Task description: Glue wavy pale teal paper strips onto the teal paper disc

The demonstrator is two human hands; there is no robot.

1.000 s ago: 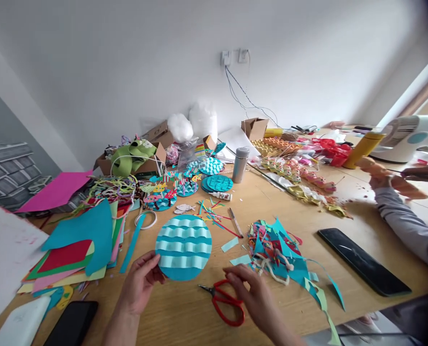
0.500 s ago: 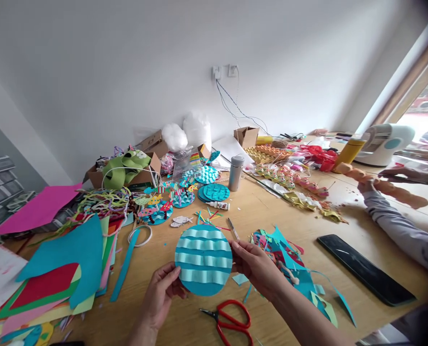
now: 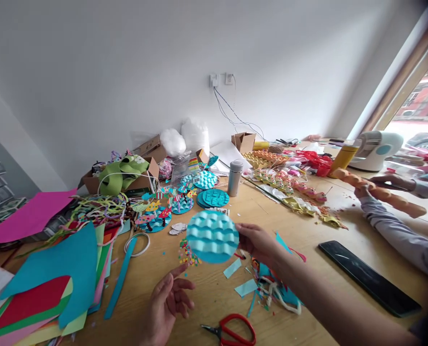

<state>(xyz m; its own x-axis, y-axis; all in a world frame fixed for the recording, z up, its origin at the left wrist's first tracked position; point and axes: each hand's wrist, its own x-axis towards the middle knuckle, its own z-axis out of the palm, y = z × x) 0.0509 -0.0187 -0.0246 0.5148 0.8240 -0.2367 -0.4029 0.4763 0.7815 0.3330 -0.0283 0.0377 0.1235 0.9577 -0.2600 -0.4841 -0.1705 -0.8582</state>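
My right hand [image 3: 258,241] pinches the right edge of a round blue paper disc [image 3: 212,236] with pale wavy strips and holds it up above the wooden table [image 3: 207,298]. Below and to the left of the disc, my left hand [image 3: 170,300] hovers with its fingers loosely spread and nothing in it. Red-handled scissors [image 3: 232,329] lie on the table just below my hands. Blue paper offcuts [image 3: 271,288] lie under my right forearm.
Stacked coloured paper sheets [image 3: 58,283] lie at the left. Finished blue discs [image 3: 214,197], a grey bottle [image 3: 234,178] and cardboard boxes [image 3: 142,168] stand behind. A black phone [image 3: 369,278] lies at the right. Another person's hands [image 3: 376,187] hold an orange roll there.
My left hand has let go of the disc and dropped away. My right hand has lifted the disc up and forward by itself. The view has shifted left.
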